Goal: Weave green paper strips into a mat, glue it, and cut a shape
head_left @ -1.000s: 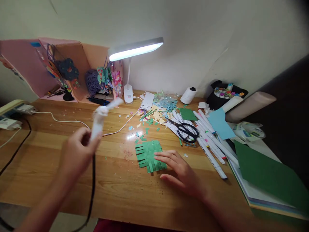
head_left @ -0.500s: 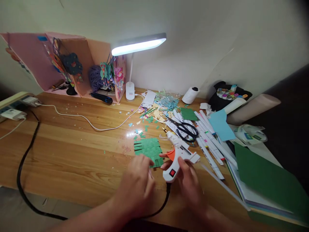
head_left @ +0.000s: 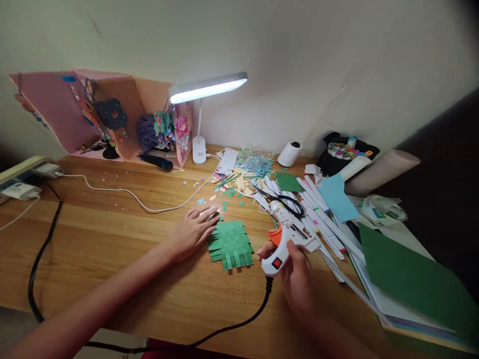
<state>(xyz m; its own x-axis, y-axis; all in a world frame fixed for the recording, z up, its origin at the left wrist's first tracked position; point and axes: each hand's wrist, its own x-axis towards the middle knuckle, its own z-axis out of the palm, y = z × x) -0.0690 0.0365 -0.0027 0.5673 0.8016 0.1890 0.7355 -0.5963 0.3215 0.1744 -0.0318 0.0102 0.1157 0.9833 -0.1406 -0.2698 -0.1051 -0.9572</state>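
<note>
A woven green paper mat (head_left: 232, 243) lies on the wooden table, with loose strip ends along its edges. My left hand (head_left: 195, 230) rests flat at the mat's upper left, fingers stretched out and fingertips by its top left corner. In my right hand (head_left: 297, 267) is a white hot glue gun (head_left: 286, 244) with an orange trigger and a red switch. Its nozzle points up and away, in front of black-handled scissors (head_left: 288, 203). A glue stick (head_left: 354, 286) sticks out of the gun's rear, and a black cord runs from its handle.
Paper scraps (head_left: 243, 182) are heaped behind the mat. Several white markers (head_left: 324, 224) lie to the right, beside stacked coloured paper (head_left: 411, 279). A lit lamp (head_left: 209, 89), a thread spool (head_left: 289, 154) and a pink box (head_left: 45, 112) stand at the back. A power strip (head_left: 22, 169) sits far left.
My left hand has moved from the mat's near edge up and left to its top left corner, fingers now extended. The glue gun has shifted slightly right in my right hand.
</note>
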